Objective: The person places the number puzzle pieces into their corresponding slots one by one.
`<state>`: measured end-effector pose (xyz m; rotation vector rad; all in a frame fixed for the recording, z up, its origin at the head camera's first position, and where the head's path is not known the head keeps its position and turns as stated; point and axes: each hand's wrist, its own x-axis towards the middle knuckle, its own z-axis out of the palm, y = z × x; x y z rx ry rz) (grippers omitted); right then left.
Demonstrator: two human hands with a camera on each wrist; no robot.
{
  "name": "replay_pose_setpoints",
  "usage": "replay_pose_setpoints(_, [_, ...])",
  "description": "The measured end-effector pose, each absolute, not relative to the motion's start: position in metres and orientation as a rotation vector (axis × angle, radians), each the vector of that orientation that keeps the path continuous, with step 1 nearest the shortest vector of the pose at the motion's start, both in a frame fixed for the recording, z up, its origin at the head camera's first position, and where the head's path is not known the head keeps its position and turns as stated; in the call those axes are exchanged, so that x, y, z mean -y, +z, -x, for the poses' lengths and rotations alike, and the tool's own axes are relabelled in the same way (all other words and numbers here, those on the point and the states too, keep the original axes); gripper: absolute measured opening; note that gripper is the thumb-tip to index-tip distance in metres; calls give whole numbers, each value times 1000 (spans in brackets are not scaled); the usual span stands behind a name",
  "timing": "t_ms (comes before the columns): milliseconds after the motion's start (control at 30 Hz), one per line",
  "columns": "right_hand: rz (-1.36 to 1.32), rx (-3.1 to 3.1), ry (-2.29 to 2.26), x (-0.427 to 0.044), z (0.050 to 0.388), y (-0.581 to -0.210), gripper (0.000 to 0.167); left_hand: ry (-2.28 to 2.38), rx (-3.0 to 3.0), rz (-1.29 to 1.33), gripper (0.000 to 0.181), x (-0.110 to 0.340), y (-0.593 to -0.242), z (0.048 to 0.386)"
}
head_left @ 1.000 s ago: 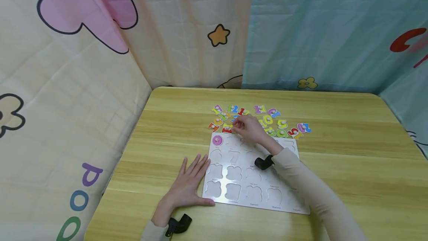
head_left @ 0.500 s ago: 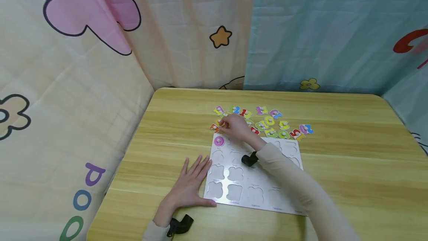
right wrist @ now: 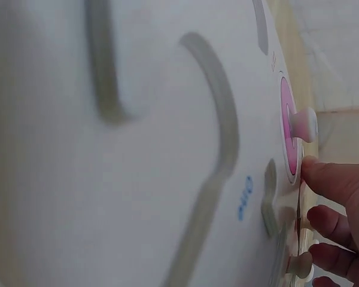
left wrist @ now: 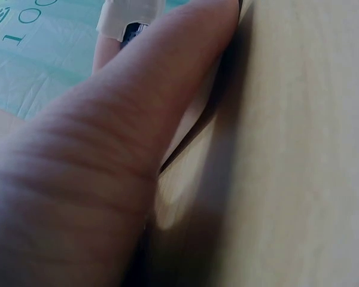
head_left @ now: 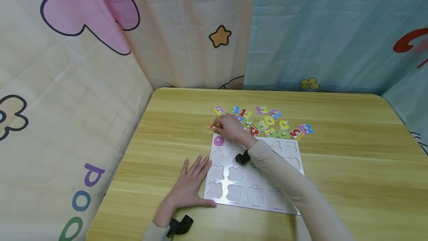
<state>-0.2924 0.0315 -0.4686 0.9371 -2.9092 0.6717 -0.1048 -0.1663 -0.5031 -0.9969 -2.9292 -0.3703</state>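
The left hand (head_left: 188,189) is resting on the counter (head_left: 150,129), fingers spread and holding nothing, and is touching the left edge of the white board (head_left: 235,163). The right hand (head_left: 230,127) is hovering past the board's far edge, its fingers bending over a red piece (head_left: 212,126); I can't tell whether they're gripping it. A pink zero (head_left: 219,141) is sitting in the board's far-left corner, and colourful number pieces (head_left: 283,124) are lying toward the counter's far edge.
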Motion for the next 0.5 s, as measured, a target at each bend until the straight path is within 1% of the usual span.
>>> replay_pose_setpoints(267, [-896,2838,709,-34,291,-468,12,-371,2928,997,122,166,-504,106])
replay_pose_setpoints(500, [-913,2780,798,-57,279,-468,13,-378,2918,991,123,165,-505,104])
